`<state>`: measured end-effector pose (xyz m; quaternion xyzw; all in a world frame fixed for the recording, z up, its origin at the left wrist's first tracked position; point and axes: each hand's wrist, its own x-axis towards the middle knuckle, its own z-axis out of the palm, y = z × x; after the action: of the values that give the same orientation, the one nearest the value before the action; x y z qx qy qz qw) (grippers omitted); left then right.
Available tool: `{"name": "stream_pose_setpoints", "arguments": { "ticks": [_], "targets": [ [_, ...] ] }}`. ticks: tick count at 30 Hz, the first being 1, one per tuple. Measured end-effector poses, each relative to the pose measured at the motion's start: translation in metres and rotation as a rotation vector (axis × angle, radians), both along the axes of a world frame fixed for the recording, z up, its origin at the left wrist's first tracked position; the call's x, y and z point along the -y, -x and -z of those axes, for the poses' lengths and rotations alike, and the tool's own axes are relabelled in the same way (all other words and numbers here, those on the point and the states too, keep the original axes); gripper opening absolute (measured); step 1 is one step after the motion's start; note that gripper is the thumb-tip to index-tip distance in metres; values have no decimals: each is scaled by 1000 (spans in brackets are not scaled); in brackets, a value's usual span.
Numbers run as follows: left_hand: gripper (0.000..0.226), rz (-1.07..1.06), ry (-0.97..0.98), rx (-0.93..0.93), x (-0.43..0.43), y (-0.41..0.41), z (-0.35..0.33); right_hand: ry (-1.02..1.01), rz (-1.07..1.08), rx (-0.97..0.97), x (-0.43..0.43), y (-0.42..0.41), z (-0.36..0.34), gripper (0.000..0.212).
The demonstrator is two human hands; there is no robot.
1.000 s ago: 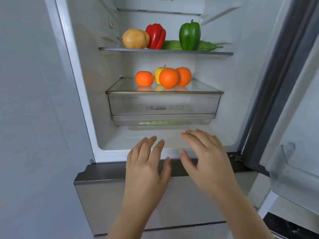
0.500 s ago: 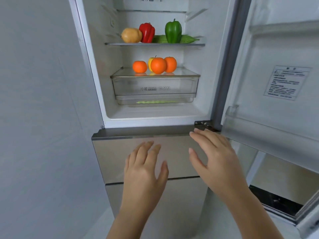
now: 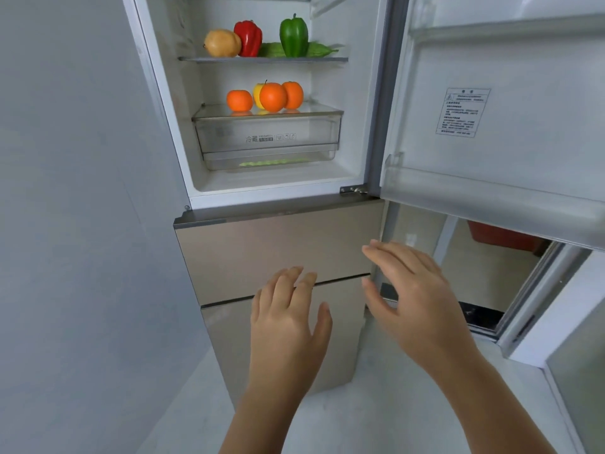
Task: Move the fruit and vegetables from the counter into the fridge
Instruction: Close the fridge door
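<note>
Head view is showing a grey wall on the left, then the fridge standing with its upper door swung wide. On the upper shelf a potato, red pepper and green pepper are sitting in a row. Below, oranges and a yellow apple are resting on the drawer lid. The left hand is hovering before the lower drawers, fingers spread and holding nothing. The right hand is reaching likewise, released.
</note>
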<state>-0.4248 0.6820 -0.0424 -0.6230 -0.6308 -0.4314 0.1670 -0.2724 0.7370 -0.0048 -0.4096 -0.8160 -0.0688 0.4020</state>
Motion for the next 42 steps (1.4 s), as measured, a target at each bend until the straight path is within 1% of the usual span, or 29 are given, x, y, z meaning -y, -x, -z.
{"name": "stream_pose_setpoints", "arguments": {
  "ticks": [3,7,13,21,25,29,32,36,38,42],
  "targets": [
    [38,37,18,19,1,-20,5,-1,65,26,10,-30,-2,44],
    [37,168,21,-7,-8,-62,2,0,180,-23,13,-79,-7,45],
    [40,303,7,-40,-43,-143,-8,2,345,-31,-4,-168,-8,50],
    [38,476,-133,-106,-125,-276,-33,-56,427,-66,-51,-287,-15,48],
    [39,500,-129,-150,-166,-331,-39,-82,426,-58,-77,-331,-14,46],
    [40,461,-78,-223,-199,-367,-39,-75,407,-46,-97,-355,-14,46],
    [45,443,-39,-231,-215,-382,-36,-77,408,-32,-106,-365,-14,46],
    [46,440,-32,-194,-222,-387,-32,-64,406,-30,-115,-368,-11,48],
    [43,448,-37,-193,-221,-385,-31,-52,390,-33,-118,-367,-9,50],
    [45,484,-19,-200,-213,-378,-34,-46,360,-42,-113,-362,-7,50]
  ]
}}
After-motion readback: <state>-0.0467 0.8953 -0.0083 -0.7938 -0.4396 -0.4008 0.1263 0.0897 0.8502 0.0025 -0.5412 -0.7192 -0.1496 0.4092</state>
